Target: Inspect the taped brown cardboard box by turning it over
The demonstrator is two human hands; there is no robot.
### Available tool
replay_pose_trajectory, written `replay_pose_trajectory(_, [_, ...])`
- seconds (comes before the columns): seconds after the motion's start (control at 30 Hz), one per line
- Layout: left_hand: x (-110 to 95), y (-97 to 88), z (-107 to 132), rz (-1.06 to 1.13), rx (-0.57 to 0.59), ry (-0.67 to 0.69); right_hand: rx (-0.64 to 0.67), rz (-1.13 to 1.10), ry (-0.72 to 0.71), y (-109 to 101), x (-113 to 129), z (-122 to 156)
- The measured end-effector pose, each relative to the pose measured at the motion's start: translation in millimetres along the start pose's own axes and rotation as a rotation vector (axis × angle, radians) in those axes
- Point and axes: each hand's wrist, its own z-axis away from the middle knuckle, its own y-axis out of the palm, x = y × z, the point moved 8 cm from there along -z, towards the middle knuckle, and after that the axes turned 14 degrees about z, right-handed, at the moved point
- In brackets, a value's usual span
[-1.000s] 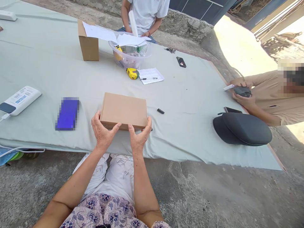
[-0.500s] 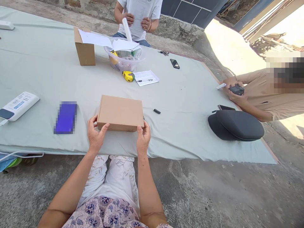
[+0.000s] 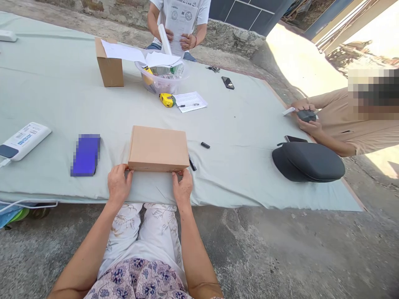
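A flat brown cardboard box [image 3: 157,148] lies closed on the pale green cloth [image 3: 243,137] near its front edge. My left hand [image 3: 118,185] rests at the box's near left corner, fingertips touching its front face. My right hand [image 3: 182,187] sits at the near right corner, fingers curled against the same face. Both hands lie low on the cloth and neither lifts the box. A black pen [image 3: 192,162] pokes out beside the box's right edge.
A blue flat item [image 3: 85,154] and a white power bank [image 3: 21,140] lie left. A black cap [image 3: 308,161] and small black piece [image 3: 205,145] lie right. Farther back are an upright box [image 3: 109,63], a clear bowl [image 3: 162,79], a tape measure [image 3: 166,99] and papers. Two other people sit at the far and right edges.
The box has been lowered flat onto the cloth. My hands slid from gripping its sides and top edge down to its near front corners.
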Motion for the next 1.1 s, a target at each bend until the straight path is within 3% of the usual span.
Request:
replay_pose_trajectory(0.17, [-33.5,-21.7,4.8,0.094,-0.138,0.142,0.037,-0.199,0.066,-12.7,1.6,6.7])
replay_pose_trajectory(0.33, [-63.9,-42.2,7.9,0.292,-0.266,0.147,-0.118,-0.311,0.008,-48.2,27.0,9.0])
replay_pose_trajectory(0.43, [-74.9,-37.4,1.7,0.363,-0.258,0.149,-0.149,-0.296,-0.005,-58.3,42.2,2.0])
replay_pose_trajectory(0.67, [-78.1,-10.2,-17.2,0.356,-0.289,-0.024,-0.046,-0.111,0.029,-49.3,61.5,-18.1])
replay_pose_trajectory(0.87, [-93.8,2.9,-13.3,0.19,-0.271,0.1,-0.081,-0.008,-0.025,-45.9,74.0,-16.7])
replay_pose_trajectory(1.1, [-93.7,4.4,-11.6,0.149,-0.24,0.162,-0.091,-0.08,-0.035,-45.4,64.4,-16.7])
